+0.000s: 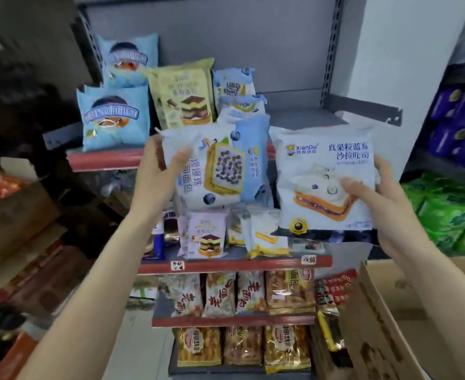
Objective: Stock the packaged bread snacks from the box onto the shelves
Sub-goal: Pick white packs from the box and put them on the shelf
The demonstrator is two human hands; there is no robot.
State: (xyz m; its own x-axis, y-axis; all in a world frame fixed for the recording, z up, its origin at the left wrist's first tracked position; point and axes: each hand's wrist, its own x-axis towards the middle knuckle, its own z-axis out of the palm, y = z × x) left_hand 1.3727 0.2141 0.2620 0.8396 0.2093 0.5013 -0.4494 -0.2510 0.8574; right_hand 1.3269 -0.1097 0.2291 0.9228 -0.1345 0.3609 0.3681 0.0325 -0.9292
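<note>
With several bread packets already on the red-edged metal shelves, the left hand grips a pale-blue blueberry bread packet and the right hand a white blueberry toast packet before the top shelf, the brown cardboard box open at lower right.

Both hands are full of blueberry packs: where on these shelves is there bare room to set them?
Top shelf: its right part is bare, between the blueberry stack and the bracket. Its left is crowded. On the second shelf packs fill the visible part; its right end hides behind the right hand's pack. Lower shelves are packed.
</note>
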